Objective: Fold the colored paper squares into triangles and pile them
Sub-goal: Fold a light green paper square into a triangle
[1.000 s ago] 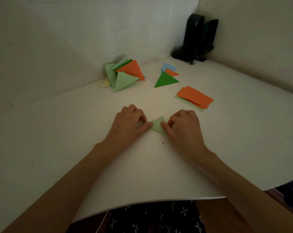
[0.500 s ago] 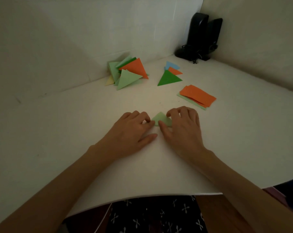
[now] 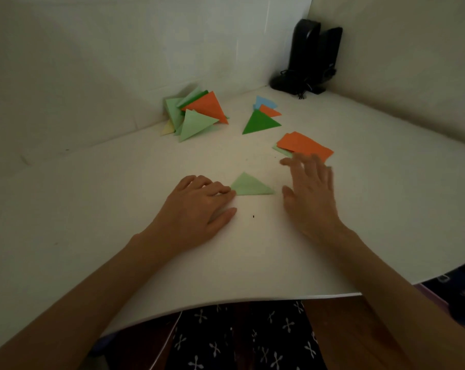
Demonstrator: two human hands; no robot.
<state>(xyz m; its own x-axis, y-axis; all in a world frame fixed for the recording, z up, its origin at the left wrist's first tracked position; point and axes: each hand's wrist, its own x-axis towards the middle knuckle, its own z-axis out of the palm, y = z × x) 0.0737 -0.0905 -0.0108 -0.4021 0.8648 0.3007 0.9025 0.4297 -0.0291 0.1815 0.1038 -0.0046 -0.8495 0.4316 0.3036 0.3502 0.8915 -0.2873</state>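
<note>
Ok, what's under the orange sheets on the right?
A light green sheet shows, its edge sticking out left of the orange sheets. Anything more beneath is covered by them, and the right hand hides the near edge.

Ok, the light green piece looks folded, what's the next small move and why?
Probably the left hand should carry the light green triangle to the pile of triangles: it lies flat and folded, left fingertips touch its corner, and the right hand is off it, open near the orange squares.
</note>
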